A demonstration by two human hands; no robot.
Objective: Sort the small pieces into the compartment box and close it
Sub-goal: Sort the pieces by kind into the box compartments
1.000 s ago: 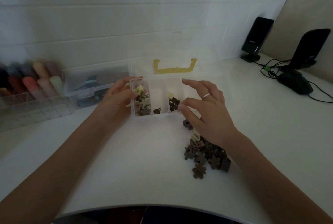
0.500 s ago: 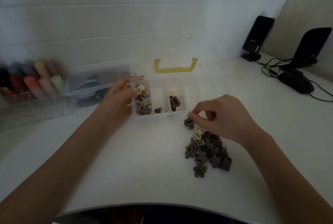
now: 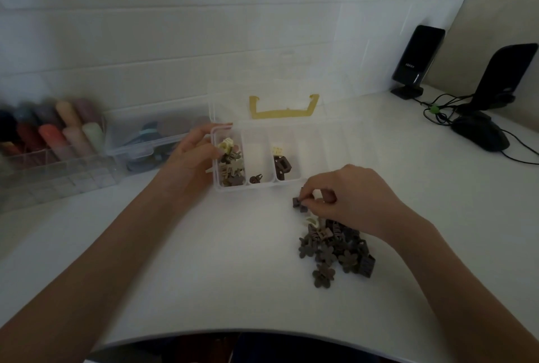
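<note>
A clear compartment box (image 3: 257, 187) stands open on the white table, its lid with a yellow handle (image 3: 283, 108) tipped back against the wall. The left cell is full of brown and cream pieces, the middle cell holds one dark piece (image 3: 256, 179), and the right cell holds a few. My left hand (image 3: 194, 152) grips the box's left wall. My right hand (image 3: 347, 197) is at the top of the loose pile (image 3: 335, 248) of brown flower-shaped and square pieces, pinching a small dark square piece (image 3: 298, 203).
A clear storage case (image 3: 151, 135) and a clear organiser with coloured sticks (image 3: 49, 135) stand at the left by the wall. Two black speakers (image 3: 417, 62) (image 3: 504, 76), a black mouse (image 3: 481, 133) and cables sit at the far right. The table's front edge curves near me.
My right hand has drawn back from over the box down to the pile and closed its fingertips on a dark square piece. My left hand has stayed on the box.
</note>
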